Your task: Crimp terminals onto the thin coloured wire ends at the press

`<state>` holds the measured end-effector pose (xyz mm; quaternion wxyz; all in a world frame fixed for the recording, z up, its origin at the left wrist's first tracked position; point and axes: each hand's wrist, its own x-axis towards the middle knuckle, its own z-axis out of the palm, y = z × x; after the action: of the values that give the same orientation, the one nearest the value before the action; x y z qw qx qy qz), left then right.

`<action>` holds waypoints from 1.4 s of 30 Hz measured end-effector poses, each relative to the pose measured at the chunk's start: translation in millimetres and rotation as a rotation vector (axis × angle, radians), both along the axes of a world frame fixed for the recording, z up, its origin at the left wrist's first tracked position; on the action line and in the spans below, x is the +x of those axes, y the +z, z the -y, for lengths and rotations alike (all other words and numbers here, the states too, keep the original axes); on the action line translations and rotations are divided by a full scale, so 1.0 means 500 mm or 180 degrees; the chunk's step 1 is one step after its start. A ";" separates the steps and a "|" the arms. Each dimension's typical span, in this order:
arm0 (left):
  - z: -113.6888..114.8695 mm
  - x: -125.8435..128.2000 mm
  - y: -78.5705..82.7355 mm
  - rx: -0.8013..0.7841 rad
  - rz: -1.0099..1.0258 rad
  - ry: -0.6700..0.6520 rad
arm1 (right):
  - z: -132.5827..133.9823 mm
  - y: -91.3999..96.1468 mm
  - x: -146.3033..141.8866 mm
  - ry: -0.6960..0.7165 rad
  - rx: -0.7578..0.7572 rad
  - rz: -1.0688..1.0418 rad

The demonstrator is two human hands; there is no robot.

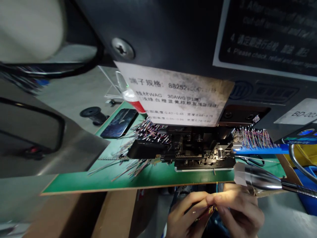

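Low in the head view, my left hand (185,215) and my right hand (235,208) meet in front of the machine. Their fingertips pinch a small bundle of thin coloured wires (211,209), and a blue and yellow strand rises from the pinch. My fingers hide part of the bundle. Above my hands, beyond a green mat's front edge, stands a black terminal crimping machine (190,152). Loose wires with bright ends (151,130) lie heaped behind it on the green mat (99,183).
A blue rack (257,149) holds several wires at right, with scissors (250,160) below it. A chrome lamp head (260,177) juts in above my right hand. A printed label (173,94) hangs on the machine housing. Cardboard boxes (81,215) stand at lower left, and a blue bin (305,188) at right.
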<state>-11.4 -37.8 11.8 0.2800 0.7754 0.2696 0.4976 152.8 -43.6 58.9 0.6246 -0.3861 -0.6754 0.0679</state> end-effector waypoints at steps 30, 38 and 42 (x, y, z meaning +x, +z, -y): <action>0.002 0.017 -0.030 -0.0246 0.0074 0.0070 | 0.027 -0.080 -0.021 -0.0074 -0.2074 -0.1948; 0.002 0.018 -0.037 -0.0444 0.0139 0.0066 | 0.024 -0.080 -0.008 0.0113 -0.1758 -0.1872; 0.009 0.014 -0.063 -0.0664 0.0190 0.0339 | 0.016 -0.075 0.030 0.0125 -0.1290 -0.0518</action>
<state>-4.5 -42.2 -19.6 0.3403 0.7115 0.3523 0.5039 168.0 -51.5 21.4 0.5852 -0.4839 -0.6027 0.2453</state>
